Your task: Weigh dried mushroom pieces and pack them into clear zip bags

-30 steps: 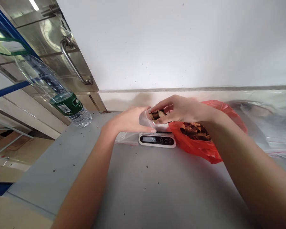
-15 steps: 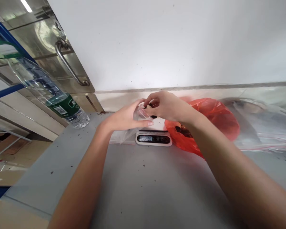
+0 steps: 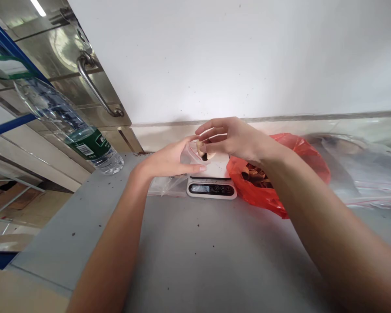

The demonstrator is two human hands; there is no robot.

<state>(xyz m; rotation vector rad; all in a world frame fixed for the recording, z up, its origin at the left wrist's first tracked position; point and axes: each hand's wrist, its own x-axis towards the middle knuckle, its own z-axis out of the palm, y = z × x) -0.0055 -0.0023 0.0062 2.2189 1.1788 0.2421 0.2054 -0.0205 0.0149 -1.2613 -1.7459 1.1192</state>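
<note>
My left hand (image 3: 169, 160) holds a clear zip bag (image 3: 188, 157) by its mouth, thumb stretched to the front and fingers partly hidden behind the plastic. At that mouth, my right hand (image 3: 230, 138) pinches a curled, tan and dark brown dried piece (image 3: 202, 148) between thumb and fingers. Both hands are above a small white digital scale (image 3: 211, 189), whose display appears to read 0.0. Right of the scale lies a red plastic bag (image 3: 280, 204), open towards it, with several brown dried pieces (image 3: 256, 174) inside. My right forearm passes over part of that bag.
A large water bottle (image 3: 93, 145) with a green label and handle stands at the left table edge. More clear zip bags (image 3: 371, 174) lie at the right. Dark crumbs dot the grey table (image 3: 182, 269). Behind is a white wall (image 3: 234, 61); a metal door handle (image 3: 96, 89) is at back left.
My right hand has lifted slightly and its fingers have spread, so the dried piece at the bag mouth shows more. The left hand keeps its hold on the zip bag.
</note>
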